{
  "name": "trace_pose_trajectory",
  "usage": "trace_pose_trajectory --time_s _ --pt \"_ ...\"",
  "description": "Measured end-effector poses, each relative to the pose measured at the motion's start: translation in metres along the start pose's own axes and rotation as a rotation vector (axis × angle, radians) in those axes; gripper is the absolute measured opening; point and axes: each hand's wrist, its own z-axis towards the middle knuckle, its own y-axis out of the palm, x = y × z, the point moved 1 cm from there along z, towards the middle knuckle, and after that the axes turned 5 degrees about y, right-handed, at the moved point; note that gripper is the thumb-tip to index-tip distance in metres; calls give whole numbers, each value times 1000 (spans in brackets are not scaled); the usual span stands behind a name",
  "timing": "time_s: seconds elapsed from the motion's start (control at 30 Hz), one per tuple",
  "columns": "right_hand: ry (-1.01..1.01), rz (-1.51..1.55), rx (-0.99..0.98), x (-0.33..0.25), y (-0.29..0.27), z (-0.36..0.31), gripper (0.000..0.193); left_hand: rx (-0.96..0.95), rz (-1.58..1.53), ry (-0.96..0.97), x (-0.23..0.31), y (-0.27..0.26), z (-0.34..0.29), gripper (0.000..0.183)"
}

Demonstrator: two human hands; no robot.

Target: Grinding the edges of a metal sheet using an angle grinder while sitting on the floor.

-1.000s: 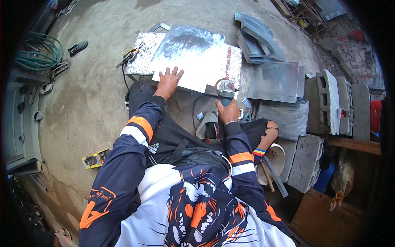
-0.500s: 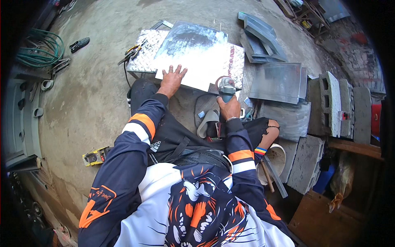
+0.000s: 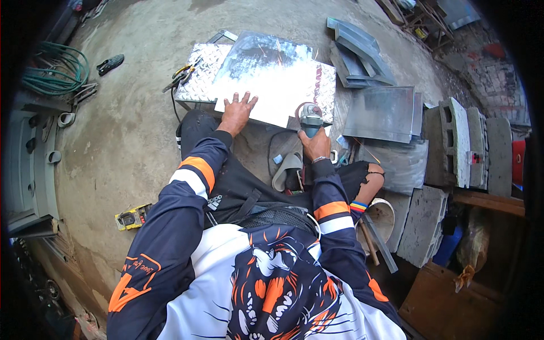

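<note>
My right hand is wrapped round an angle grinder, whose disc guard sits at the right part of the near edge of a shiny metal sheet. Sparks fly over the sheet and off to the right. Flat on the sheet's near left part lies my left hand, fingers spread. Under the sheet is a low bench topped with diamond-patterned metal plate. Pliers with yellow and black handles rest at the bench's left edge. Glare hides part of the sheet's surface.
Flat metal sheets lie to the right, with bent metal channels beyond them. Concrete blocks stand farther right. A grey slipper lies between my legs. To the left are a green hose and a yellow tape measure.
Sparks now streak brighter across the sheet and to the right of the grinder. Both hands stay almost where they were.
</note>
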Motion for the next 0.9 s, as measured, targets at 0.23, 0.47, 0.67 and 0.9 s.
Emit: trace_pose_trajectory --time_s 0.23,0.47,0.67,0.9 --pt "-30 -65 -79 -5 -4 0 69 -13 -8 3 -2 0 -2 53" --pt "-93 26 -112 0 -8 5 69 -44 -34 1 -1 -5 -1 55" --pt "-36 -30 -86 -4 -11 9 67 -45 -38 -5 0 -7 -2 56" --pt "-126 14 -151 0 -12 4 66 -1 1 -7 -3 -5 -4 54"
